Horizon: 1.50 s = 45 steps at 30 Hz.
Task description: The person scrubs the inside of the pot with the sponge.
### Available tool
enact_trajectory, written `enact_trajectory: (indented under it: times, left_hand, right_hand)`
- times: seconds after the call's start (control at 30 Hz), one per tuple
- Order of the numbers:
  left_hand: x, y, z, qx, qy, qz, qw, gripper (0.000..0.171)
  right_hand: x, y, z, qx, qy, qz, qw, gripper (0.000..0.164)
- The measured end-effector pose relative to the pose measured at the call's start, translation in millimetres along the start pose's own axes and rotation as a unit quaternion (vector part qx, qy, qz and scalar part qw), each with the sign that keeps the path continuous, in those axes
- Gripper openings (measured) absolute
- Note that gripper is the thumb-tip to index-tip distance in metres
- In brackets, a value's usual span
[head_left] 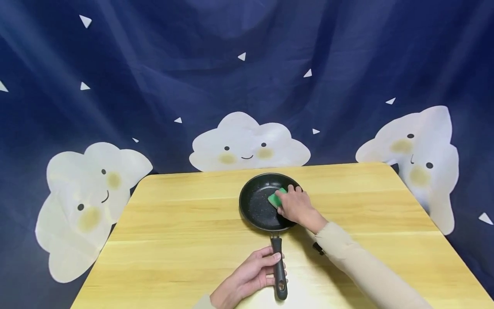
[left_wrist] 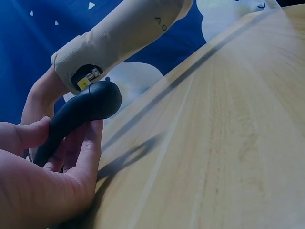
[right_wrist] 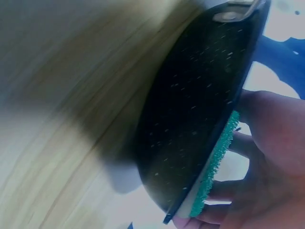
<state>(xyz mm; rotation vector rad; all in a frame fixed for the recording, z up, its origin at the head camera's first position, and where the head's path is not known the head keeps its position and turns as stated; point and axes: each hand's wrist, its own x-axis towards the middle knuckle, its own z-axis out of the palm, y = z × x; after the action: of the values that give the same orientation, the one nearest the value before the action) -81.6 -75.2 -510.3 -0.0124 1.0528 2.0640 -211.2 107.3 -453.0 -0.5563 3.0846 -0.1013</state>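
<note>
A black frying pan (head_left: 256,208) with pale speckles lies near the middle of the wooden table, its handle (head_left: 278,270) pointing toward me. My left hand (head_left: 252,272) grips that handle, thumb on top and fingers beneath. In the left wrist view the handle's rounded end (left_wrist: 105,100) stands out above the fingers. Inside the pan, toward its right side, my right hand (head_left: 297,206) holds a green scouring sponge (head_left: 277,198). The right wrist view shows the sponge's rough green layer (right_wrist: 217,164) and a pale layer at the pan's rim, with fingers curled round it.
The light wooden table (head_left: 173,231) extends on both sides of the pan. Behind it hangs a dark blue curtain (head_left: 216,77) printed with smiling clouds. The right sleeve (head_left: 359,262) reaches across the table's right part, with a small black device at the wrist.
</note>
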Motion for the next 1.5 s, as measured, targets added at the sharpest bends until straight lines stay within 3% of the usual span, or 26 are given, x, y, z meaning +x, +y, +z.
enact_trajectory:
  times: [0.3, 0.5, 0.9, 1.17, 1.5]
  left_hand:
    - [0.1, -0.7, -0.2, -0.002, 0.0, -0.01, 0.9999, 0.032]
    - [0.4, 1.5, -0.8, -0.004, -0.007, -0.009, 0.9999, 0.031]
    - [-0.6, 2.2, -1.6, -0.014, -0.017, -0.015, 0.9997, 0.03]
    - [-0.8, 2.4, -3.1, -0.008, -0.023, -0.014, 0.9996, 0.032]
    - [0.1, 1.7, -4.1, -0.008, -0.037, -0.011, 0.9992, 0.039]
  right_hand:
    - [-12, -5, -11, 0.055, -0.067, -0.038, 0.996, 0.048]
    - [-18, -9, -17, 0.108, -0.078, -0.062, 0.989, 0.041]
    - [-35, -17, -21, 0.166, -0.064, -0.106, 0.978, 0.037]
    - [-47, -12, -19, 0.224, -0.046, -0.133, 0.965, 0.036]
    - [-66, -1, -20, 0.25, -0.006, -0.157, 0.955, 0.038]
